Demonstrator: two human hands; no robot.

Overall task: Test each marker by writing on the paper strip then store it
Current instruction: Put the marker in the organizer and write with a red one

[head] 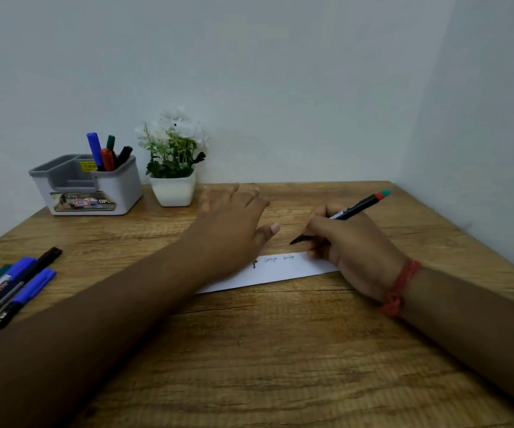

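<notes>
Wooden desk [280, 350] under everything, white wall behind. Grey-and-white desk organiser [116, 193] at back left, four capped markers standing in its right compartment; small potted plant with white flowers [173, 162] just beside it.

My left hand [234, 223] is spread flat, fingers straight, over the left part of the paper strip [280, 271]; can't tell how hard the palm presses. Strip lies across mid-desk, a few small scribbles along its top edge.

My right hand [354, 251] pinches the marker [354, 206] near the nib end, writing grip, barrel leaning back to the right. Cap looks posted on the tail. Nib sits just above the strip's far edge, seemingly off the paper.

Pile of untested markers [11, 288] at left edge, capped, lying side by side.

Handling, my read: strip is thin, light, will skate on the wood, so pin it flat close to the writing spot. Marker is light, stiff, smooth plastic; hold low on the barrel, light pressure on the felt tip.
</notes>
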